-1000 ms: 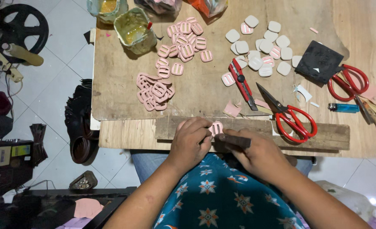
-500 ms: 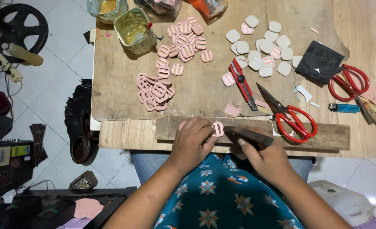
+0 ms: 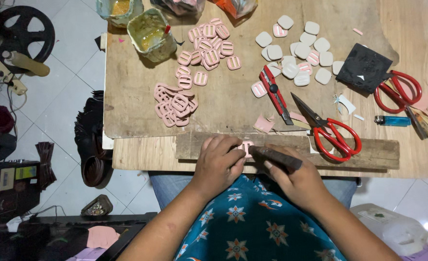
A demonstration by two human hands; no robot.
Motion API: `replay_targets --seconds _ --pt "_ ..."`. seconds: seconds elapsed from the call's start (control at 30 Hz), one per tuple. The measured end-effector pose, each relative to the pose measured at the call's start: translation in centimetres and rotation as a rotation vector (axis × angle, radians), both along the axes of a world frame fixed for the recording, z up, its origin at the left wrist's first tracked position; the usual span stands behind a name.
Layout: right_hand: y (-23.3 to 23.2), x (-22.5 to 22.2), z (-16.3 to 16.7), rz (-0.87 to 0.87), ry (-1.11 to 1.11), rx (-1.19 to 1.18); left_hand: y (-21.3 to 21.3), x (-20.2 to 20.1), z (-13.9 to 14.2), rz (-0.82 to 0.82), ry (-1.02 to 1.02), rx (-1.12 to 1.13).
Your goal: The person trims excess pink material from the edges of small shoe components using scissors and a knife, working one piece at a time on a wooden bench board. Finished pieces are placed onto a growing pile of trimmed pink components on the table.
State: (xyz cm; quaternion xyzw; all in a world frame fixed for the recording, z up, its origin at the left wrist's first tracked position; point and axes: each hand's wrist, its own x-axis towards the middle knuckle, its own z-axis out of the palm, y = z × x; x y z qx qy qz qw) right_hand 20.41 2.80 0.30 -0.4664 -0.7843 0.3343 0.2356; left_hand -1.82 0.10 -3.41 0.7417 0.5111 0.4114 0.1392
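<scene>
- Pink buckle (image 3: 246,146) – lies on the wooden block (image 3: 368,150) at lower centre of frame, pinched at its left by the left hand's fingertips, with the tip of the dark tool (image 3: 275,157) touching its right side.
- Wooden table (image 3: 233,104) – fills upper centre and right of frame; block sits along its near edge.
- Left hand (image 3: 217,164) – lower centre, fingers together, clamped on the buckle, pressing it to the block.
- Right hand (image 3: 296,181) – just right of the left, fist closed round the dark tool, which lies nearly flat and points left.
- Red-handled scissors (image 3: 327,128) – right of centre, handles resting on the block, blades aimed up-left. A 2nd red pair (image 3: 397,92) near the right edge, beside a black square pad (image 3: 366,67).
- Pile of pink buckles (image 3: 174,101) – left of centre; another cluster (image 3: 206,46) in upper centre.
- Pale square pieces (image 3: 296,48) – upper right of centre, scattered loosely.
- Glue pot (image 3: 151,34) – upper left of the table, yellowish inside.
- Red utility knife (image 3: 273,92) – centre, lying diagonally.
- Blue lighter (image 3: 392,120) – right side, below the 2nd scissors.
</scene>
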Motion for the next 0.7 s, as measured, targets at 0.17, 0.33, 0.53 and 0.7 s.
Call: replay_targets --seconds 0.17,0.33,0.53,0.7 --pt "0.6 -1.1 0.8 0.077 -0.158 0.119 0.0 0.2 0.0 0.005 -0.018 -0.005" --pt "1.1 -2.0 1.0 0.044 -0.157 0.151 0.0 0.0 -0.1 -0.003 -0.029 -0.008" --pt "1.1 -1.3 1.0 0.129 -0.144 0.086 -0.1 0.0 -0.3 -0.010 -0.042 -0.028" --pt "1.0 -2.2 0.5 0.130 -0.110 0.182 0.0 0.0 -0.5 -0.007 -0.037 -0.018"
